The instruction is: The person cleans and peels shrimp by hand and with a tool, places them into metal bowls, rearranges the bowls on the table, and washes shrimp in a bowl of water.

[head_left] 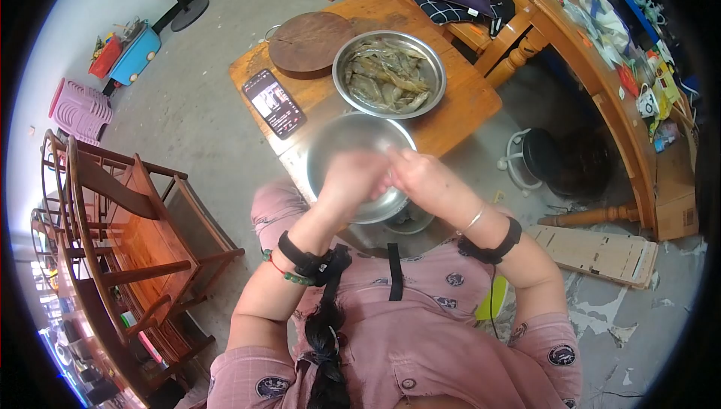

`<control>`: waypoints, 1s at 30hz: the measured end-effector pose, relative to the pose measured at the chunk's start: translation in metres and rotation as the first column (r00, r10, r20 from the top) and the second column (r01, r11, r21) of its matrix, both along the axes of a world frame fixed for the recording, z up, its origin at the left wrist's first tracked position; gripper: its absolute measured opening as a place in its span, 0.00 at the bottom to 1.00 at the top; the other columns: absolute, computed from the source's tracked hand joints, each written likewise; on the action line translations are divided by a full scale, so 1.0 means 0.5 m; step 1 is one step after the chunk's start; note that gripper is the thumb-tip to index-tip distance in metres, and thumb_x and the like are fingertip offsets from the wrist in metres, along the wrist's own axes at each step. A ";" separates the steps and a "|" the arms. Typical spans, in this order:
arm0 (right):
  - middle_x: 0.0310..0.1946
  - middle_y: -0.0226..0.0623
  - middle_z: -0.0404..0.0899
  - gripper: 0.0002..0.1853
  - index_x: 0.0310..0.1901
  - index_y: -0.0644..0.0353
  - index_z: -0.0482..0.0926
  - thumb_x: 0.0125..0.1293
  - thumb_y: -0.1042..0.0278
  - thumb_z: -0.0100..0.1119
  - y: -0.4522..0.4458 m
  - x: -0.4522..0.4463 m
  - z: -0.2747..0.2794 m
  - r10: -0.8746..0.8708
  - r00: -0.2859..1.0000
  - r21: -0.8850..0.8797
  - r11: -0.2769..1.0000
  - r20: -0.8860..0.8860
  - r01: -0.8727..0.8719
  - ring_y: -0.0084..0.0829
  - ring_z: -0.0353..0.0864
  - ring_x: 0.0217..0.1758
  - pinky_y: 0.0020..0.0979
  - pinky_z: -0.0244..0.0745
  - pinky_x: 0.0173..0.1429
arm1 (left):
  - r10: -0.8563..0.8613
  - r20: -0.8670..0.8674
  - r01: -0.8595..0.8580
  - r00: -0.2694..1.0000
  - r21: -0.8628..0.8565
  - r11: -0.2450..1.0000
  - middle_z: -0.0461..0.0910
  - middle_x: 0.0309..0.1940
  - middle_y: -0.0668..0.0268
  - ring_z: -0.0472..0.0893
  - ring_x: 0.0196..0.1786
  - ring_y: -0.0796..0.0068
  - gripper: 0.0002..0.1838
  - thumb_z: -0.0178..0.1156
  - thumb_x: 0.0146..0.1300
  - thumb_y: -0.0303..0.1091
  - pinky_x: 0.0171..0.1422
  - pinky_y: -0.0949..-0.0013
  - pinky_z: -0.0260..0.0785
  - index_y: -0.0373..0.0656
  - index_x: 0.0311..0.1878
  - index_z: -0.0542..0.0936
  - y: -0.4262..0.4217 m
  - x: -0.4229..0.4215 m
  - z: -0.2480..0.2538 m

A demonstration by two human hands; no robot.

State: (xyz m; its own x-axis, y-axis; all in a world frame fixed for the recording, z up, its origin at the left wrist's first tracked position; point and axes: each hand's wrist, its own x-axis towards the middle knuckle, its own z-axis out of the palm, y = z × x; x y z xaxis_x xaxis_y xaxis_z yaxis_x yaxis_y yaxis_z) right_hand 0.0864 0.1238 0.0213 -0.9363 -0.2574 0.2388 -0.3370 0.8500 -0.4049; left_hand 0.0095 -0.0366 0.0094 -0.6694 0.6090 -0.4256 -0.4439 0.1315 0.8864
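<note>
Both of my hands meet above a shiny steel bowl [327, 143] at the table's near edge. Motion smears my left hand [354, 178], so its fingers do not show clearly. My right hand [422, 173] is closed, its fingertips pinched together against the left hand. Whatever lies between the fingers is too small and blurred to name. Just beyond stands a second steel bowl [339, 93] heaped with grey-green raw shrimp [387, 77].
A round wooden chopping board [312, 43] and a lit phone [273, 104] lie on the wooden table [469, 101]. Wooden chairs [143, 236] stand at left. A black-seated stool [539, 153] and flattened cardboard [593, 253] are at right.
</note>
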 end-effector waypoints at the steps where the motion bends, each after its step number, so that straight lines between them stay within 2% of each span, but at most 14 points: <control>1: 0.31 0.48 0.76 0.17 0.48 0.75 0.73 0.63 0.71 0.59 0.000 -0.001 -0.002 0.018 1.000 -0.014 1.000 -0.001 -0.018 0.45 0.83 0.34 0.38 0.80 0.36 | 0.009 0.003 -0.009 1.000 0.010 1.000 0.80 0.23 0.68 0.75 0.22 0.83 0.10 0.57 0.70 0.29 0.24 0.79 0.66 0.35 0.34 0.83 0.000 0.001 -0.001; 7: 0.29 0.48 0.76 0.12 0.41 0.72 0.72 0.62 0.72 0.59 0.000 -0.007 0.001 0.046 0.999 -0.026 0.999 0.008 -0.046 0.46 0.82 0.34 0.39 0.79 0.36 | 0.036 -0.006 -0.036 0.999 0.015 0.999 0.80 0.23 0.68 0.75 0.21 0.82 0.10 0.57 0.70 0.28 0.24 0.78 0.66 0.35 0.33 0.82 0.001 0.005 -0.001; 14: 0.29 0.48 0.77 0.08 0.37 0.68 0.75 0.62 0.72 0.59 0.011 -0.018 -0.011 0.105 0.994 -0.098 0.990 -0.004 -0.105 0.47 0.82 0.35 0.40 0.78 0.38 | 0.025 -0.009 -0.024 1.000 0.029 0.999 0.80 0.23 0.68 0.75 0.21 0.82 0.10 0.57 0.70 0.29 0.25 0.78 0.67 0.35 0.33 0.82 -0.001 0.005 0.006; 16: 0.28 0.48 0.77 0.05 0.36 0.66 0.76 0.62 0.73 0.58 0.012 -0.019 -0.007 0.087 0.996 -0.197 0.977 0.010 -0.083 0.47 0.81 0.34 0.42 0.77 0.38 | 0.039 0.032 -0.040 0.999 0.030 0.999 0.80 0.23 0.68 0.75 0.21 0.82 0.10 0.56 0.71 0.29 0.26 0.78 0.67 0.35 0.33 0.82 0.000 0.008 0.013; 20: 0.29 0.48 0.79 0.05 0.38 0.66 0.78 0.63 0.74 0.57 0.005 -0.020 0.008 -0.040 0.999 -0.222 0.974 -0.023 0.034 0.48 0.81 0.35 0.41 0.77 0.38 | 0.023 0.068 -0.027 0.997 0.066 0.997 0.81 0.24 0.67 0.76 0.23 0.82 0.09 0.56 0.71 0.30 0.28 0.79 0.68 0.35 0.37 0.82 -0.004 -0.002 0.013; 22: 0.31 0.49 0.81 0.10 0.45 0.67 0.79 0.64 0.74 0.56 0.007 -0.022 0.011 -0.042 0.995 -0.394 0.916 0.092 0.075 0.42 0.83 0.34 0.36 0.78 0.38 | 0.007 0.065 -0.012 0.998 0.082 0.997 0.82 0.27 0.66 0.77 0.25 0.81 0.08 0.55 0.72 0.31 0.30 0.79 0.69 0.36 0.41 0.80 -0.005 -0.006 0.006; 23: 0.31 0.49 0.81 0.10 0.45 0.67 0.79 0.64 0.74 0.56 0.008 -0.020 0.010 -0.045 0.995 -0.393 0.916 0.091 0.078 0.42 0.83 0.34 0.36 0.78 0.38 | 0.003 0.065 -0.008 0.998 0.083 0.997 0.82 0.27 0.66 0.77 0.25 0.81 0.08 0.55 0.72 0.31 0.30 0.79 0.69 0.36 0.41 0.80 -0.006 -0.008 0.003; 25: 0.32 0.48 0.82 0.14 0.50 0.67 0.79 0.65 0.72 0.58 0.012 -0.014 0.003 -0.083 0.942 -0.522 0.814 0.325 0.253 0.35 0.84 0.32 0.32 0.78 0.38 | 0.000 0.079 -0.010 0.997 0.119 0.993 0.82 0.29 0.66 0.78 0.27 0.80 0.08 0.53 0.73 0.31 0.33 0.79 0.70 0.36 0.43 0.78 -0.008 -0.008 -0.002; 26: 0.32 0.48 0.82 0.14 0.50 0.67 0.79 0.65 0.72 0.58 0.014 -0.013 -0.005 -0.088 0.941 -0.521 0.814 0.328 0.257 0.35 0.84 0.32 0.32 0.78 0.38 | -0.004 0.082 -0.006 0.997 0.120 0.993 0.82 0.29 0.66 0.78 0.27 0.80 0.08 0.53 0.73 0.31 0.33 0.79 0.70 0.36 0.43 0.78 -0.009 -0.009 -0.003; 28: 0.32 0.46 0.82 0.15 0.52 0.66 0.80 0.65 0.70 0.60 0.016 -0.012 -0.021 -0.001 0.948 -0.702 0.672 0.319 0.237 0.29 0.83 0.31 0.30 0.77 0.37 | -0.028 0.042 0.024 0.999 0.086 0.996 0.82 0.29 0.65 0.79 0.30 0.80 0.08 0.52 0.74 0.31 0.35 0.78 0.71 0.37 0.42 0.76 -0.012 -0.011 -0.004; 30: 0.33 0.47 0.82 0.15 0.51 0.66 0.80 0.64 0.70 0.61 0.014 -0.007 -0.024 -0.003 0.959 -0.707 0.675 0.284 0.211 0.32 0.83 0.31 0.32 0.77 0.37 | -0.027 0.035 0.024 0.999 0.090 0.996 0.82 0.30 0.65 0.79 0.30 0.79 0.08 0.51 0.74 0.31 0.36 0.77 0.72 0.37 0.42 0.76 -0.014 -0.011 -0.012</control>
